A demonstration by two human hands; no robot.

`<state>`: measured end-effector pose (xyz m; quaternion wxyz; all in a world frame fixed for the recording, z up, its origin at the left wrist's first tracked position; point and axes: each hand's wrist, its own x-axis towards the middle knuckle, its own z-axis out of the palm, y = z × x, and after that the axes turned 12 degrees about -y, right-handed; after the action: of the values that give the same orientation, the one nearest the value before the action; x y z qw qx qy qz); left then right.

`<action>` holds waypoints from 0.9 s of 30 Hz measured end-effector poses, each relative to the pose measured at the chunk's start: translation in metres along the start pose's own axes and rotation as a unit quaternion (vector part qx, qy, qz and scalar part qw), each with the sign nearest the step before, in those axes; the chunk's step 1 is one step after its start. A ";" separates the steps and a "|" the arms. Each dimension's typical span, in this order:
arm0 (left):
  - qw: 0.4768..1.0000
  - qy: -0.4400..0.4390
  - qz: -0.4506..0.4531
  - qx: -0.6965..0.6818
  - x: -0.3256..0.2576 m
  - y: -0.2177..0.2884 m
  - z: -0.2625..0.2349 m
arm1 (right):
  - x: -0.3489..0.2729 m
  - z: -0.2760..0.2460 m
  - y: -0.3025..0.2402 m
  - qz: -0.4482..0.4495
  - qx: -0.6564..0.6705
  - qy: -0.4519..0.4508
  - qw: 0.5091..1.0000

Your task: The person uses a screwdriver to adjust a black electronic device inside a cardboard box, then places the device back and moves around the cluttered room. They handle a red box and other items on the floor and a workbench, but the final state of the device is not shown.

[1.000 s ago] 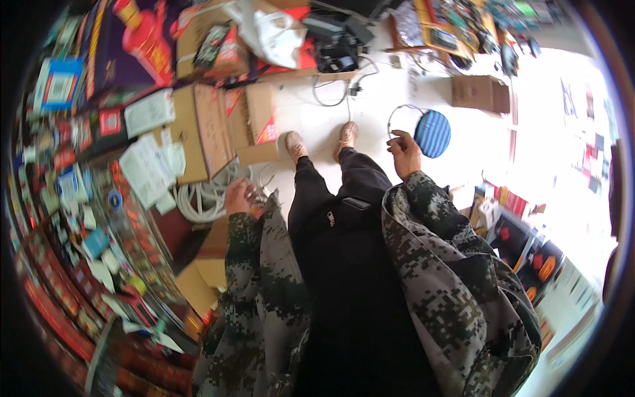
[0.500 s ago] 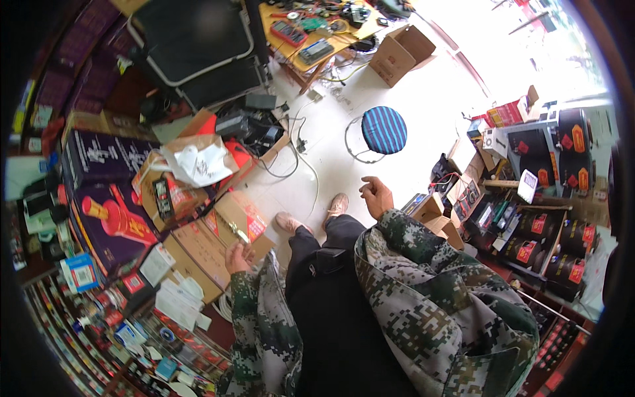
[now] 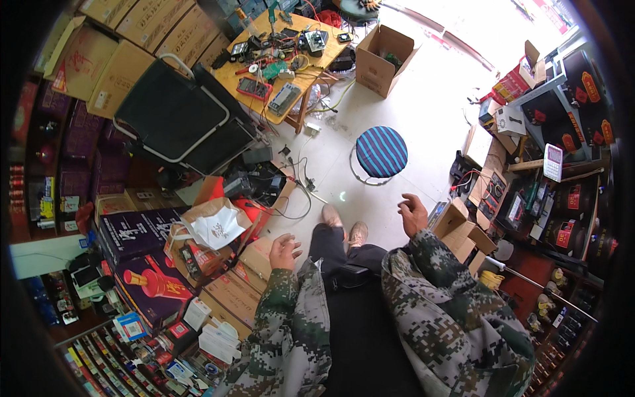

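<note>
Two hands noted, fingers loosely parted, nothing visibly gripped: left hand [image 3: 284, 253] below centre, nearest a cardboard carton [image 3: 255, 258]; right hand [image 3: 413, 216] right of centre. Striped round stool [image 3: 381, 152] stands above centre, untouched; judged an empty-handed stance, any grasp requiring a reach.

printed characters are seen on the stacked brown cartons [image 3: 155, 26], the purple box [image 3: 142, 230] and the white bag [image 3: 217, 227]; reddish labels are carried by the black boxes [image 3: 581, 78].
</note>
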<state>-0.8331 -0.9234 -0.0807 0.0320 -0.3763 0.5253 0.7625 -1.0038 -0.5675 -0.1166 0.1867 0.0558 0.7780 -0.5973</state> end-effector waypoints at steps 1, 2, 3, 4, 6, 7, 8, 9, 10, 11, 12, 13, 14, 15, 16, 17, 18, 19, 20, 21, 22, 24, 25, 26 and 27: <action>1.000 -0.012 -0.006 0.011 0.011 0.005 0.006 | 0.000 -0.006 0.003 -0.005 0.009 0.008 1.000; 1.000 -0.022 -0.005 0.021 0.023 0.008 0.012 | -0.001 -0.010 0.008 0.008 0.018 0.022 1.000; 0.999 -0.031 -0.019 0.024 0.035 0.011 0.017 | -0.001 -0.015 0.012 0.031 0.033 0.030 0.999; 0.998 -0.039 -0.030 0.030 0.048 0.014 0.023 | -0.001 -0.018 0.016 0.044 0.028 0.041 0.998; 0.996 -0.056 -0.044 0.049 0.077 0.022 0.037 | -0.001 -0.024 0.020 0.059 0.025 0.065 0.996; 0.995 -0.071 -0.049 0.044 0.094 0.026 0.047 | 0.001 -0.027 0.020 0.076 0.023 0.081 0.994; 0.994 -0.082 -0.056 0.045 0.112 0.033 0.057 | 0.004 -0.030 0.016 0.060 0.051 0.082 0.993; 0.992 -0.091 -0.064 0.056 0.130 0.040 0.068 | 0.007 -0.034 0.010 0.070 0.059 0.102 0.991; 0.991 -0.100 -0.065 0.059 0.146 0.047 0.080 | 0.013 -0.038 0.001 0.078 0.053 0.124 0.988; 0.990 -0.122 -0.053 0.042 0.161 0.056 0.090 | 0.019 -0.041 -0.009 0.081 0.052 0.141 0.985; 0.989 -0.134 -0.048 0.042 0.174 0.065 0.099 | 0.027 -0.046 -0.022 0.097 0.039 0.143 0.984; 0.986 -0.157 -0.032 0.046 0.186 0.075 0.105 | 0.034 -0.051 -0.036 0.071 0.000 0.135 0.988; 0.986 -0.162 -0.032 0.035 0.196 0.086 0.111 | 0.045 -0.052 -0.050 0.072 -0.008 0.142 0.987; 0.985 -0.168 -0.012 0.028 0.208 0.095 0.115 | 0.056 -0.052 -0.063 0.065 -0.012 0.152 0.986; 0.986 -0.164 -0.022 0.015 0.220 0.107 0.120 | 0.068 -0.054 -0.077 0.059 -0.009 0.155 0.986; 0.987 -0.160 -0.020 0.003 0.230 0.118 0.120 | 0.080 -0.053 -0.090 0.040 0.002 0.153 0.987; 0.988 -0.154 -0.013 -0.022 0.237 0.128 0.118 | 0.091 -0.052 -0.101 0.037 0.007 0.142 0.989; 0.988 -0.152 -0.014 -0.034 0.244 0.137 0.114 | 0.102 -0.049 -0.110 0.034 -0.007 0.134 0.990; 0.988 -0.146 -0.014 -0.045 0.250 0.145 0.109 | 0.113 -0.046 -0.119 0.033 -0.020 0.125 0.991; 0.989 -0.136 -0.009 -0.052 0.255 0.152 0.103 | 0.124 -0.043 -0.127 0.025 -0.026 0.112 0.993; 0.992 -0.118 0.001 -0.052 0.258 0.155 0.095 | 0.133 -0.037 -0.131 0.036 -0.032 0.104 0.993; 0.991 -0.108 0.008 -0.081 0.259 0.163 0.078 | 0.153 -0.029 -0.143 0.018 -0.056 0.084 0.995; 0.993 -0.090 0.011 -0.079 0.259 0.166 0.070 | 0.163 -0.025 -0.149 0.005 -0.045 0.078 0.996; 0.993 -0.084 0.019 -0.076 0.258 0.169 0.061 | 0.172 -0.020 -0.154 -0.006 -0.049 0.071 0.996; 0.994 -0.072 0.017 -0.076 0.257 0.170 0.053 | 0.181 -0.016 -0.159 -0.023 -0.051 0.058 0.997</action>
<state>-1.1206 -1.0445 -0.0958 0.0277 -0.3131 0.4682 0.8258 -1.2239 -0.6210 -0.0336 0.1303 0.0629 0.8178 -0.5570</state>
